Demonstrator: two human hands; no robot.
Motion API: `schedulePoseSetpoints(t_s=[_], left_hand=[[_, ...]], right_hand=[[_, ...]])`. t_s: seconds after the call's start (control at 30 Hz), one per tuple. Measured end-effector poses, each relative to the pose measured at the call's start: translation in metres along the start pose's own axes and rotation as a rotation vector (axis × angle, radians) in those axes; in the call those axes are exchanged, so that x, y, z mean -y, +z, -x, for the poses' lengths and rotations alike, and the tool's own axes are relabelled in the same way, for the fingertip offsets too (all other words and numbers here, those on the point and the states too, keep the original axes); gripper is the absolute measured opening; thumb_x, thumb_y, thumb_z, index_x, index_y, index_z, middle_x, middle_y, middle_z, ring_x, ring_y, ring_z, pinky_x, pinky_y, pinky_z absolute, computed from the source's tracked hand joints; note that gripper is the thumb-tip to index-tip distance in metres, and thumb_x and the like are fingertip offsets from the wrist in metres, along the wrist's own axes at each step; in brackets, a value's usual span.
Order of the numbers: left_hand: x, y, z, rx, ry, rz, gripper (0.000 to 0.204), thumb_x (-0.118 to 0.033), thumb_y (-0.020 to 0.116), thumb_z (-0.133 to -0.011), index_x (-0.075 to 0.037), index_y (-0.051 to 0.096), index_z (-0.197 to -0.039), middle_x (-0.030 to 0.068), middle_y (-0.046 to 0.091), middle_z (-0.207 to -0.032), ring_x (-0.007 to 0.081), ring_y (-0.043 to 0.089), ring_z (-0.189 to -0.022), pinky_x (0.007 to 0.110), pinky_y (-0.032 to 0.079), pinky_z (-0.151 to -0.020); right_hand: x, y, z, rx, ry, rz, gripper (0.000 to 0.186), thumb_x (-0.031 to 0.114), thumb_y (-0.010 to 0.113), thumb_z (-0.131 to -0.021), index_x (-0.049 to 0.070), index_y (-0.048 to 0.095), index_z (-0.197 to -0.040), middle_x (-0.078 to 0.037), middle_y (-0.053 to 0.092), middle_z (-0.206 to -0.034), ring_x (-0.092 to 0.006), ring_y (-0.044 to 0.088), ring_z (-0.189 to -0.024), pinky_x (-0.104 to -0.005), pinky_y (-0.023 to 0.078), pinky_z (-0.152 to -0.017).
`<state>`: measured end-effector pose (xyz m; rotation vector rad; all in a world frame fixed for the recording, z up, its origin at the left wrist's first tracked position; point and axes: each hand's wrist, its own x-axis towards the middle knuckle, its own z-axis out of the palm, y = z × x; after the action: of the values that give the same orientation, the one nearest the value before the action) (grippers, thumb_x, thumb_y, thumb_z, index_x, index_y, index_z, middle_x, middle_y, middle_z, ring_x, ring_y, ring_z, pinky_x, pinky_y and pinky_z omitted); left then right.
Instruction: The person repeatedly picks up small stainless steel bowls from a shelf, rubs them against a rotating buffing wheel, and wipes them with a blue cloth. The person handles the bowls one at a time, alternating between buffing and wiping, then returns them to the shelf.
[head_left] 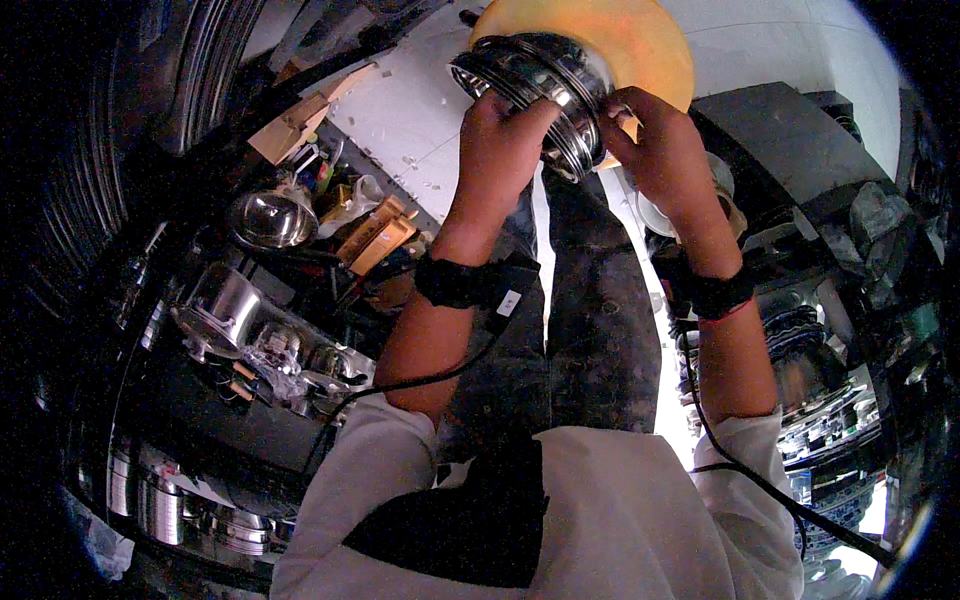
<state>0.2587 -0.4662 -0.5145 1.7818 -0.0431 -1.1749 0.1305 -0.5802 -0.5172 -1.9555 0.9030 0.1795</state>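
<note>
Both hands are up at a shiny ribbed metal bowl [535,85] held against a yellow-orange disc [610,40] at the top of the view. The left hand [500,135] is closed over the bowl's near rim, and the right hand [655,145] grips its right edge, fingers curled. It looks like the bowl is being worked against the disc; next, a firm, even hold seems needed. To the left, orange boxes [378,235] lie beside a steel funnel [272,218]; a small white label [508,302] sits on the left wristband [460,282].
</note>
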Motion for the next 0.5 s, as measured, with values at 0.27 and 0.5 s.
schedulePoseSetpoints(t_s=[0.27, 0.5], left_hand=[[0.012, -0.007, -0.002, -0.039, 0.046, 0.019, 0.030, -0.018, 0.062, -0.072, 0.004, 0.060, -0.091, 0.0126, 0.066, -0.087, 0.0210, 0.062, -0.078, 0.033, 0.047, -0.072], [0.011, -0.011, 0.003, 0.022, -0.043, 0.152, 0.031, -0.019, 0.060, -0.077, 0.001, 0.058, -0.101, 0.0094, 0.063, -0.092, 0.0176, 0.061, -0.082, 0.031, 0.049, -0.070]], right_hand=[[-0.005, 0.000, -0.001, -0.052, -0.056, 0.018, 0.021, 0.017, 0.062, -0.079, 0.002, 0.060, -0.094, -0.016, 0.064, -0.087, -0.0281, 0.059, -0.065, -0.0349, 0.047, -0.062], [-0.016, 0.000, 0.000, -0.112, -0.041, 0.049, 0.019, 0.017, 0.061, -0.081, 0.004, 0.060, -0.094, -0.013, 0.064, -0.085, -0.0226, 0.057, -0.055, -0.0314, 0.046, -0.057]])
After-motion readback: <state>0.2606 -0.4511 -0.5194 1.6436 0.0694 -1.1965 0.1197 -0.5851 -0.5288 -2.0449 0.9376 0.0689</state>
